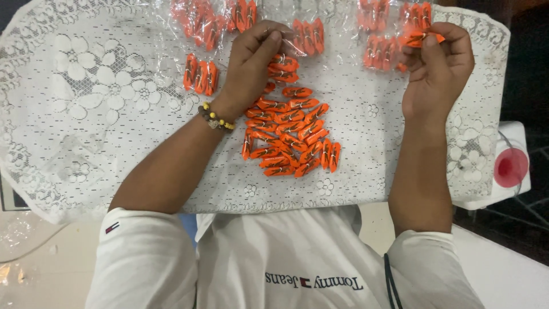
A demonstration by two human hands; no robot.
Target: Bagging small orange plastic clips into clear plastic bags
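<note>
The left hand [251,63] rests above a loose heap of orange clips [289,137] on the lace-covered table [86,114], its fingers pinched on a clear plastic bag [286,35]. The right hand [437,68] has its fingers clamped on one orange clip [418,38] near the bagged clips [380,51].

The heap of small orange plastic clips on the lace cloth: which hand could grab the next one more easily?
Probably the left hand: it sits at the top of the heap of orange clips. The right hand is off to the side, already pinching one orange clip.
</note>
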